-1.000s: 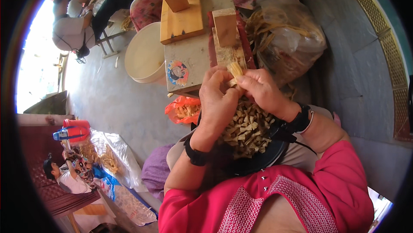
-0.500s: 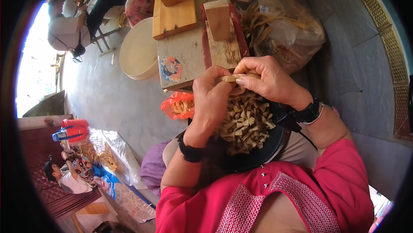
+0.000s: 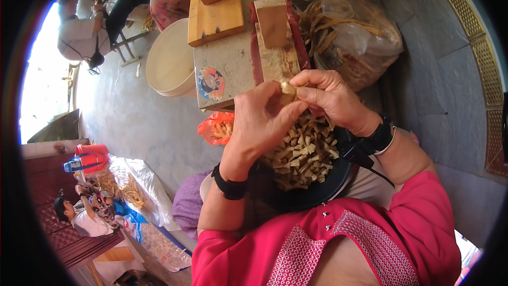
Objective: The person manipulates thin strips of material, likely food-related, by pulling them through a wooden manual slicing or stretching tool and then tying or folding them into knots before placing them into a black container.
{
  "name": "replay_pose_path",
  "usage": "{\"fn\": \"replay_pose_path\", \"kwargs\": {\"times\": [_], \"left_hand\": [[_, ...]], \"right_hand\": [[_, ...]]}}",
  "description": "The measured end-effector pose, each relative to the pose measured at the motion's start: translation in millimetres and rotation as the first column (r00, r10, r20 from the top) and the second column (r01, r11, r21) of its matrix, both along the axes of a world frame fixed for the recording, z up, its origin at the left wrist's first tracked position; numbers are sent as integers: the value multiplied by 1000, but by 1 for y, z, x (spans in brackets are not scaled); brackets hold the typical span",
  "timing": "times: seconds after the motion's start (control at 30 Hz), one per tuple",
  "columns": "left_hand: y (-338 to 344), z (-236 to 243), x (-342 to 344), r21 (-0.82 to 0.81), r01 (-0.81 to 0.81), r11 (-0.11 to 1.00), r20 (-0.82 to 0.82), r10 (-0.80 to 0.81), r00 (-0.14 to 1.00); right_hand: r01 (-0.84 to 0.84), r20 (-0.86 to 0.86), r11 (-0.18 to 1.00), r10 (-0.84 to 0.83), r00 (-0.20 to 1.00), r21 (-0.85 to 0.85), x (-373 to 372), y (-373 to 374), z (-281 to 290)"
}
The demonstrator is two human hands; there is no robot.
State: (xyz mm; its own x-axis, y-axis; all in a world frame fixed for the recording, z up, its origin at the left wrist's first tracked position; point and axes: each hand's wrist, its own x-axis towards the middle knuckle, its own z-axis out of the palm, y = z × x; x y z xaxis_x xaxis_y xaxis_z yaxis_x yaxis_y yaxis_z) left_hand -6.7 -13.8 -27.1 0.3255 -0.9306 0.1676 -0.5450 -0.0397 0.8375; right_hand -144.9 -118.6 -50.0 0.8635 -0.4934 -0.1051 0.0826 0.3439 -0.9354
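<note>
A small folded tan strip (image 3: 288,88), perhaps of dried plant material, is pinched between the thumb and fingers of my right hand (image 3: 334,101). My left hand (image 3: 259,122) closes on its other side, fingers curled and thumb reaching toward the right one. Part of the strip is hidden by the fingers. Just beneath both hands, a dark round basin (image 3: 338,180) on my lap holds many short tan pieces (image 3: 302,156), pinched at the middle. Beyond my fingertips stands a wooden block fixture (image 3: 272,27) on a low grey table (image 3: 233,66).
An orange-red plastic bag (image 3: 216,128) of tan pieces hangs near the table's corner. A pale round tub (image 3: 170,61) stands left; a clear bag (image 3: 365,37) with long strips sits at right. Another wooden stand (image 3: 216,19) is on the table. Other people sit at the left.
The strip, stretched lengthwise between my hands earlier, now shows as a compact fold at my fingertips. My left hand has turned, its thumb moving right.
</note>
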Motion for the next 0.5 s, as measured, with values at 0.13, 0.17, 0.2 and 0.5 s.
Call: {"fn": "replay_pose_path", "kwargs": {"times": [0.13, 0.17, 0.2, 0.5], "left_hand": [[-1, -4, 2, 174, 37, 984, -470, 50, 881], [2, -2, 4, 173, 34, 984, -468, 52, 882], [4, 4, 5, 142, 104, 984, -655, 14, 755], [19, 7, 15, -210, 180, 961, -948, -245, 204]], "right_hand": [[-33, -16, 999, 33, 999, 24, 1, -1, 5], [-1, 1, 1000, 1, 1000, 31, 1, 0, 12], [34, 16, 999, -35, 999, 40, 0, 0, 19], [-98, 29, 940, 113, 993, -327, -23, -23, 33]]}}
